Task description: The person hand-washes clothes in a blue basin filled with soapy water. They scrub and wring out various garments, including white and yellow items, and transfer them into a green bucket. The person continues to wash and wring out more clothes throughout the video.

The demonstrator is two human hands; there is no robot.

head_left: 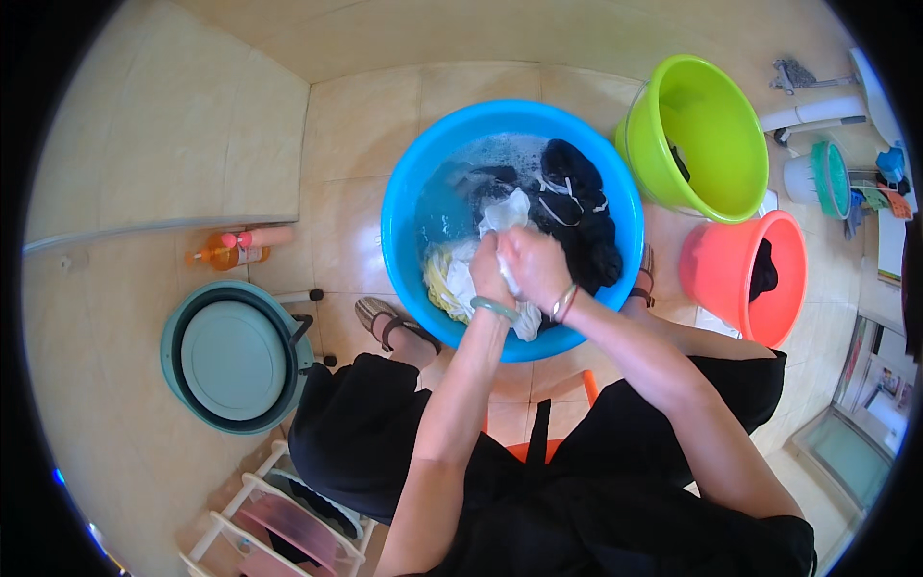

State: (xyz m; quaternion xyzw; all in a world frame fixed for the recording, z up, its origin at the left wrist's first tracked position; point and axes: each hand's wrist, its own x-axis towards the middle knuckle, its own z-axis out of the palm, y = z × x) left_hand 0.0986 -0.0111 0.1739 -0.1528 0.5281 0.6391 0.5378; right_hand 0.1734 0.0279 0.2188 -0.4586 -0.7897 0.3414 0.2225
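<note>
My left hand [488, 273] and my right hand [538, 262] are closed side by side on a piece of white wet cloth [507, 212]. Part of it sticks out above my fists, and a white strip shows between them. Whether it is a sock or another garment I cannot tell. Below my hands stands a large blue basin [402, 298] of soapy water. Black garments [586, 240] with white trim are heaped in its right side. Yellowish cloth [444, 288] and more white cloth [527, 323] lie near its front, partly hidden by my hands.
At the right stand a tilted green tub [707, 125] and a pink bucket [700, 264], each with dark cloth inside. On the left are a grey-green folding basin [178, 370], an orange bottle [219, 255] and a white rack [231, 529]. My feet flank the blue basin.
</note>
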